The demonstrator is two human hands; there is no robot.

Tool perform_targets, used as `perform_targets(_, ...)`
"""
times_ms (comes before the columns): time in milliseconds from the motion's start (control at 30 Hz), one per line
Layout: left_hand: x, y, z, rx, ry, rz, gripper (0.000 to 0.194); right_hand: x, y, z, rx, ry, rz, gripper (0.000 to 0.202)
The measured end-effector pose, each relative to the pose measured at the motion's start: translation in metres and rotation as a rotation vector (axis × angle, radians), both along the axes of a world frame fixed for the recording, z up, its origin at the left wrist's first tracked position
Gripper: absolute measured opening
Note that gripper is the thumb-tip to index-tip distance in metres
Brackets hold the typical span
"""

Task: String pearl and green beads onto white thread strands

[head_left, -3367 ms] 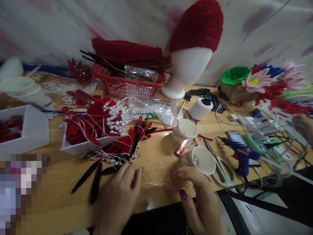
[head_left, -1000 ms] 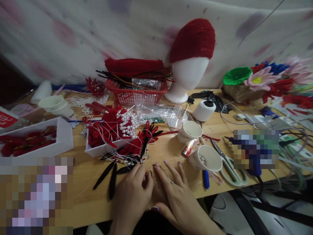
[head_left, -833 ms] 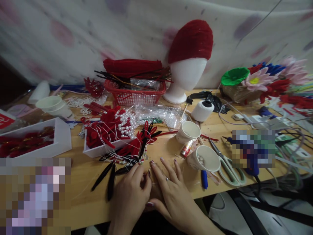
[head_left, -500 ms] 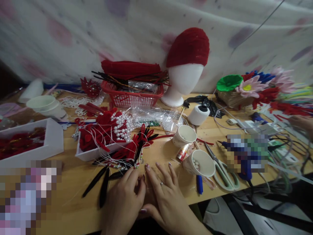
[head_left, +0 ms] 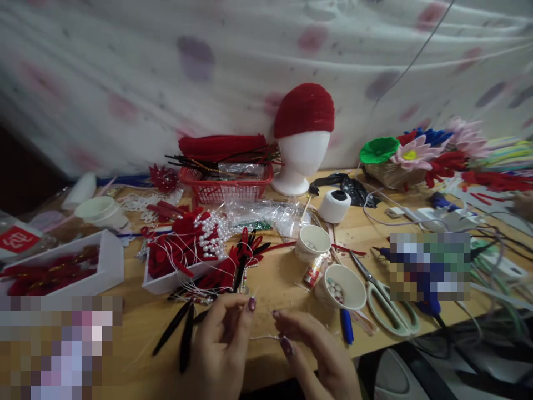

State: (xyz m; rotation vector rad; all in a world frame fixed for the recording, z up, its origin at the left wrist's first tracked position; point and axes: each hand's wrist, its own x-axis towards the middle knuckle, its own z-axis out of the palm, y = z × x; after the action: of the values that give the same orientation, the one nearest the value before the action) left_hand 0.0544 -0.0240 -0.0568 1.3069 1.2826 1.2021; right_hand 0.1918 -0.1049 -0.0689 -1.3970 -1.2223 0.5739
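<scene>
My left hand [head_left: 227,339] is closed at the near edge of the table, thumb and forefinger pinched together on a thin white thread. The thread [head_left: 264,338] runs across the gap toward my right hand [head_left: 314,350], whose thumb and forefinger are apart and curved around its other end. Whether the right fingers touch it I cannot tell. Just beyond my left hand lie red and black velvety pieces [head_left: 222,269] with pearl strings and white threads, partly in a white box [head_left: 160,284]. Two cups, one with beads [head_left: 345,289], stand beyond my right hand.
Scissors [head_left: 391,308], a blue marker [head_left: 346,326] and a blurred-out patch are at the right, among cables. Behind stand a thread spool [head_left: 334,206], a red basket [head_left: 231,191] and a foam head [head_left: 303,161] in a red cap. A person's hand shows at the far right.
My hands have moved apart and lifted from the tabletop, and the white thread now shows between them. My right hand has gone from spread flat to curved. The camera view has shifted.
</scene>
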Motion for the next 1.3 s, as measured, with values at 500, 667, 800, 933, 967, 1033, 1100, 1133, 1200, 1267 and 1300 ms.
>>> perform_targets(500, 0.048, -0.038, 0.013, 0.215, -0.113, -0.029, 0.017, -0.005, 0.022, 0.036, -0.042, 0.925, 0.079, 0.028)
perform_targets(667, 0.050, -0.044, 0.015, 0.309, -0.017, -0.019, 0.011, -0.004, 0.018, 0.040, -0.028, 1.053, 0.033, 0.019)
perform_targets(800, 0.052, -0.046, 0.015, 0.282, 0.014, -0.050, 0.015, -0.004, 0.020, 0.039, -0.007, 1.030, 0.038, 0.019)
perform_targets(933, 0.047, -0.039, 0.014, 0.212, -0.045, -0.020, 0.023, -0.003, 0.020, 0.034, -0.005, 0.985, 0.018, 0.020)
perform_targets(967, 0.045, -0.036, 0.015, 0.190, -0.071, -0.014, 0.032, -0.003, 0.020, 0.032, -0.006, 0.968, 0.013, 0.020)
perform_targets(1033, 0.042, -0.028, 0.020, 0.123, -0.134, -0.051, 0.047, -0.002, 0.019, 0.028, -0.001, 0.921, 0.033, 0.017)
perform_targets(1100, 0.040, -0.019, 0.025, 0.034, -0.216, -0.164, 0.049, -0.001, 0.020, 0.025, 0.008, 0.866, 0.077, 0.014)
perform_targets(1133, 0.040, -0.015, 0.028, -0.013, -0.268, -0.226, 0.045, -0.001, 0.020, 0.023, 0.012, 0.839, 0.096, 0.013)
perform_targets(1200, 0.042, -0.010, 0.030, -0.097, -0.392, -0.321, 0.035, 0.000, 0.020, 0.022, 0.013, 0.787, 0.106, 0.014)
perform_targets(1267, 0.045, -0.007, 0.030, -0.162, -0.501, -0.338, 0.029, 0.000, 0.019, 0.024, 0.003, 0.743, 0.102, 0.017)
perform_targets(1300, 0.046, -0.007, 0.029, -0.181, -0.537, -0.334, 0.028, -0.001, 0.019, 0.025, -0.006, 0.733, 0.095, 0.019)
